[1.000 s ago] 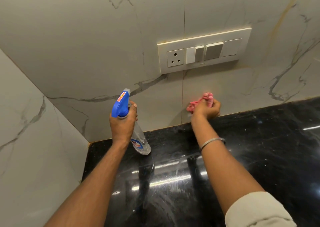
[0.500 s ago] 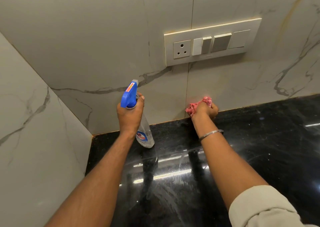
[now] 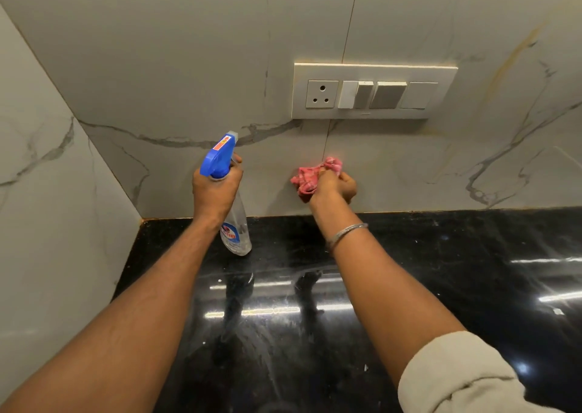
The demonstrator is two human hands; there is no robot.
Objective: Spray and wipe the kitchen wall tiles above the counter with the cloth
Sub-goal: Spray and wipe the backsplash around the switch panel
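Note:
My left hand [image 3: 215,192] grips the neck of a clear spray bottle [image 3: 236,233] with a blue trigger head [image 3: 219,157], held above the counter with the nozzle toward the back wall. My right hand [image 3: 333,187] holds a crumpled pink cloth [image 3: 307,178] pressed against the grey marble wall tiles [image 3: 189,66], low on the wall just above the counter and beside a vertical tile joint. The cloth bunches out to the left of my fingers.
A white switch plate [image 3: 371,91] with a socket and several switches is set in the wall above my right hand. The glossy black counter [image 3: 441,271] runs below. A side wall of marble tile [image 3: 47,208] closes off the left.
My right hand and the cloth slid slightly left and a little up along the wall's base. The view shifted, so the switch plate sits further right. The bottle stays held in my left hand.

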